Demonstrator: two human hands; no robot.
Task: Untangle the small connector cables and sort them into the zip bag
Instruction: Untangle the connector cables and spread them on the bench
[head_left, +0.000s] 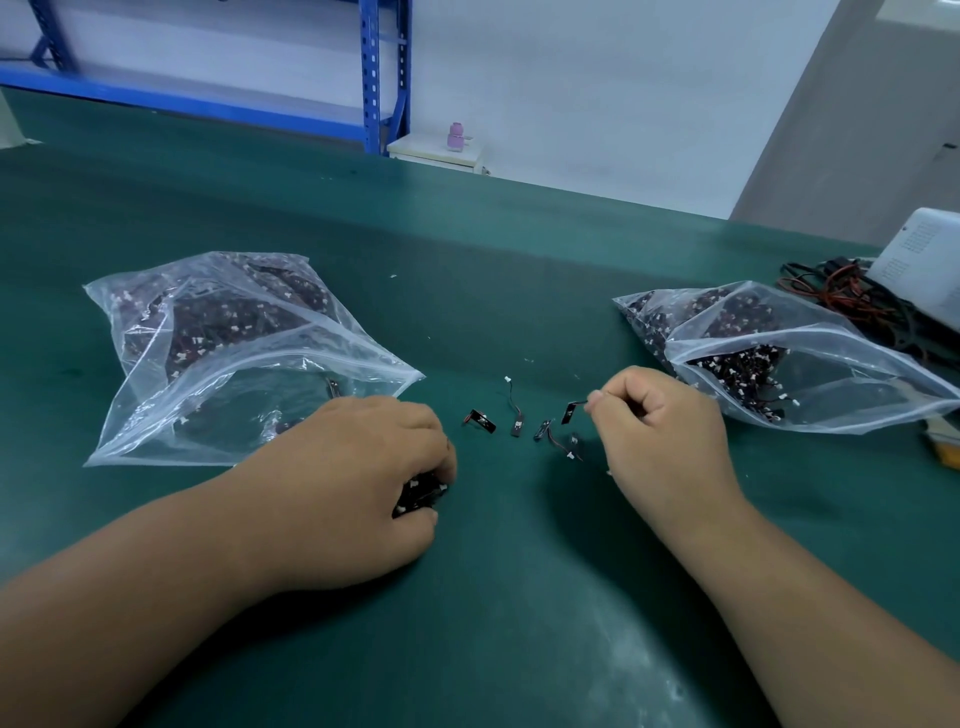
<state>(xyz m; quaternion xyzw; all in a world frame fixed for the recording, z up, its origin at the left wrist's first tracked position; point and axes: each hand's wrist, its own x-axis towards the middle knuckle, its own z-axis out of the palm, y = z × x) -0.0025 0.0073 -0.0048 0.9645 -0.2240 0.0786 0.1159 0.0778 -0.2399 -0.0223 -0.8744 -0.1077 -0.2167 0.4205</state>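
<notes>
Four or so loose cables (514, 423) lie in a short row on the green surface (519, 623), and I place everything else from that row. Just left of it, my left hand (358, 467) has its fingers curled round a tangled clump of cables (422, 493). Just right of it, my right hand (660, 431) pinches one cable (571, 409) between thumb and forefinger, with the other fingers folded in.

The risk, as I judge it, is that the pinched cable is hooked to a neighbour in the row, so a quick lift would drag others along. A hard tug on the clump could also pull thin wires out of their white plugs.

Behind and left of the row lies a clear zip bag (234, 364), its mouth open toward me and cables heaped at its far end. Behind and right of the row, a second bag (779, 358), also open, holds another dark heap. I cannot tell which one is for sorted cables.
</notes>
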